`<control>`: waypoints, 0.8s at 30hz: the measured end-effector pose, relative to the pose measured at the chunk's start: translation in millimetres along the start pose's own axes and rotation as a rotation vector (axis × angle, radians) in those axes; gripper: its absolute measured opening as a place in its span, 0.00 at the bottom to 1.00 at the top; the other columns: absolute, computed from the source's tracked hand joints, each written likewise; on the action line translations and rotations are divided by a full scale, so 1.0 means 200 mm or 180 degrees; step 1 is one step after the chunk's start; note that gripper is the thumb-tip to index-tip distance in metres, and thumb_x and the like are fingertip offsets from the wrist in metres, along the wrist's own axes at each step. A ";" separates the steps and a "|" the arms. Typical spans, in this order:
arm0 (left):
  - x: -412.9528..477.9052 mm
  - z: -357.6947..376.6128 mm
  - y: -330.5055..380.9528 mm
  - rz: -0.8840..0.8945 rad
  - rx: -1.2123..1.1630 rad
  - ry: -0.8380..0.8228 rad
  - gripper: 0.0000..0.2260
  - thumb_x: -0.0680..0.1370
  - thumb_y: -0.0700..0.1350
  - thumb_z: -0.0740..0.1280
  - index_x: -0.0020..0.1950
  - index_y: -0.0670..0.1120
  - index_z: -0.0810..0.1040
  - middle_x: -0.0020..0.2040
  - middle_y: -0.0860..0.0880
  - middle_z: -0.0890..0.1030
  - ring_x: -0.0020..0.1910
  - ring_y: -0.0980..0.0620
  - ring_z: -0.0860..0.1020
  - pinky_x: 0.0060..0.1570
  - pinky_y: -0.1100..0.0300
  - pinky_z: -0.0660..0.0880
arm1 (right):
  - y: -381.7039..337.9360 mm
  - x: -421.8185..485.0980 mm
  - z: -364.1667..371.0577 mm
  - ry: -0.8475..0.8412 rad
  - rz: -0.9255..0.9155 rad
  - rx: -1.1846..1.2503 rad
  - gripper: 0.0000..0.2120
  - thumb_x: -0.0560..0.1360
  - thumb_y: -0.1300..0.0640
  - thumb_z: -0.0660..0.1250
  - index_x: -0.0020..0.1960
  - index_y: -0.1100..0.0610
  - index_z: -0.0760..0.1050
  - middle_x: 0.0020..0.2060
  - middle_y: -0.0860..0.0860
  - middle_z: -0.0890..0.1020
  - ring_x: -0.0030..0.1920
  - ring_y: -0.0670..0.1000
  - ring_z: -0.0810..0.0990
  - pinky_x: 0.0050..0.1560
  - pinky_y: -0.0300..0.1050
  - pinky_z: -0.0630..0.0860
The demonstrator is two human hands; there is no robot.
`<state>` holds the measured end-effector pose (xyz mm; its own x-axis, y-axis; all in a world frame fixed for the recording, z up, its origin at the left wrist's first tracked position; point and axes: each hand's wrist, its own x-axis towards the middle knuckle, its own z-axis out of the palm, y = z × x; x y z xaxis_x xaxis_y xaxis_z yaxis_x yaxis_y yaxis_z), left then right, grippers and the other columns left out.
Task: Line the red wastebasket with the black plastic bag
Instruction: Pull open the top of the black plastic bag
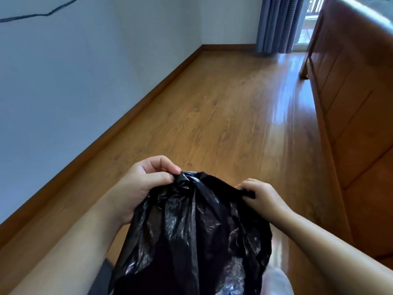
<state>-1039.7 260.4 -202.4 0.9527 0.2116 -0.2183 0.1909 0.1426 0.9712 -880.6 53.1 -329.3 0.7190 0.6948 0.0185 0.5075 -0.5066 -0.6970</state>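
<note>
Left hand [146,184] and right hand [260,194] fingers pinch the unlabelled black plastic bag [191,235].

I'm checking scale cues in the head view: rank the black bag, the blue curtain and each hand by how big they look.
1. Black bag, clearly largest.
2. Blue curtain, though it stands far off.
3. Left hand and right hand: too alike to rank.

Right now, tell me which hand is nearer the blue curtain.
Right. The right hand grips the black plastic bag on the side toward the blue curtain; the left hand pinches the bag's opposite edge, nearer the wall.
</note>
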 end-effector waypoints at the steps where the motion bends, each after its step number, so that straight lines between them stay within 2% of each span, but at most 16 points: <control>1: 0.04 0.01 0.03 0.0116 0.0099 -0.0081 0.07 0.66 0.34 0.65 0.34 0.45 0.78 0.39 0.46 0.81 0.38 0.48 0.79 0.40 0.56 0.78 | 0.01 0.04 -0.01 0.0310 -0.0015 0.0229 0.07 0.69 0.67 0.67 0.42 0.56 0.79 0.42 0.50 0.80 0.45 0.50 0.78 0.49 0.47 0.75; 3: 0.10 0.05 0.07 0.0342 0.0371 -0.0181 0.08 0.66 0.35 0.64 0.34 0.47 0.79 0.39 0.47 0.81 0.39 0.48 0.78 0.41 0.56 0.78 | 0.03 0.12 -0.01 0.0699 -0.0073 0.0635 0.11 0.68 0.69 0.67 0.41 0.54 0.80 0.43 0.47 0.81 0.47 0.46 0.79 0.50 0.38 0.73; 5: 0.15 0.10 0.03 0.0532 0.1024 -0.0170 0.08 0.67 0.37 0.64 0.35 0.49 0.79 0.39 0.49 0.81 0.39 0.47 0.78 0.41 0.54 0.77 | 0.06 0.17 0.02 0.0732 -0.0138 0.0803 0.14 0.68 0.71 0.67 0.40 0.52 0.81 0.44 0.46 0.80 0.49 0.44 0.77 0.51 0.33 0.70; 7: 0.20 0.16 -0.08 0.0567 0.1733 -0.0224 0.08 0.68 0.40 0.64 0.38 0.52 0.79 0.40 0.48 0.81 0.39 0.44 0.79 0.40 0.52 0.77 | 0.11 0.20 0.08 0.0571 -0.0094 0.0700 0.12 0.68 0.69 0.69 0.40 0.52 0.82 0.45 0.46 0.77 0.51 0.46 0.75 0.52 0.32 0.67; 9: 0.24 0.19 -0.22 0.0459 0.2072 -0.0361 0.09 0.70 0.40 0.64 0.41 0.54 0.80 0.41 0.49 0.81 0.40 0.43 0.78 0.41 0.52 0.76 | 0.18 0.21 0.15 0.0582 -0.0063 0.0358 0.10 0.66 0.67 0.71 0.40 0.52 0.83 0.42 0.44 0.72 0.49 0.48 0.71 0.50 0.29 0.64; 11: 0.28 0.20 -0.37 0.0350 0.2229 -0.0398 0.11 0.72 0.37 0.65 0.42 0.54 0.80 0.42 0.52 0.81 0.42 0.50 0.78 0.45 0.59 0.74 | 0.23 0.20 0.21 0.0658 -0.0103 0.0066 0.10 0.65 0.66 0.72 0.41 0.52 0.83 0.39 0.42 0.67 0.46 0.48 0.69 0.46 0.30 0.63; 13: 0.30 0.20 -0.50 0.0295 0.2374 -0.0410 0.12 0.72 0.36 0.65 0.42 0.54 0.80 0.43 0.54 0.81 0.45 0.59 0.77 0.48 0.68 0.71 | 0.27 0.18 0.24 0.0579 -0.0089 0.0051 0.12 0.66 0.67 0.70 0.42 0.52 0.82 0.37 0.44 0.68 0.41 0.48 0.71 0.42 0.33 0.67; 18: 0.36 0.18 -0.75 0.0197 0.2588 -0.0406 0.12 0.73 0.37 0.65 0.43 0.56 0.79 0.45 0.57 0.79 0.49 0.63 0.74 0.49 0.75 0.66 | 0.29 0.11 0.31 0.0199 0.0097 0.0707 0.16 0.66 0.70 0.67 0.44 0.50 0.80 0.31 0.48 0.75 0.33 0.43 0.73 0.37 0.30 0.69; 20: 0.38 0.16 -0.81 0.0153 0.2664 -0.0399 0.13 0.73 0.38 0.65 0.42 0.58 0.77 0.45 0.59 0.79 0.49 0.65 0.74 0.48 0.76 0.65 | 0.29 0.08 0.34 0.0006 0.0196 0.0865 0.13 0.69 0.66 0.67 0.46 0.49 0.81 0.35 0.44 0.80 0.37 0.41 0.77 0.41 0.28 0.71; 22: 0.39 0.15 -0.86 0.0111 0.2709 -0.0424 0.12 0.73 0.38 0.65 0.43 0.58 0.77 0.45 0.60 0.79 0.50 0.66 0.73 0.49 0.77 0.64 | 0.30 0.06 0.37 -0.0259 0.0241 0.0727 0.11 0.73 0.61 0.66 0.50 0.48 0.80 0.41 0.37 0.81 0.44 0.34 0.77 0.46 0.25 0.70; 24: 0.39 0.15 -0.90 0.0014 0.2695 -0.0428 0.11 0.74 0.39 0.65 0.45 0.56 0.78 0.47 0.59 0.79 0.50 0.63 0.75 0.51 0.74 0.67 | 0.32 0.05 0.40 -0.0556 0.0335 0.0451 0.11 0.75 0.56 0.63 0.55 0.47 0.78 0.49 0.39 0.81 0.51 0.35 0.76 0.51 0.26 0.68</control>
<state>-992.3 222.0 -390.5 0.9635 0.0864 -0.2532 0.2486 -0.6394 0.7276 -878.6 68.3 -431.1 0.6650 0.7260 -0.1752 0.3536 -0.5127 -0.7824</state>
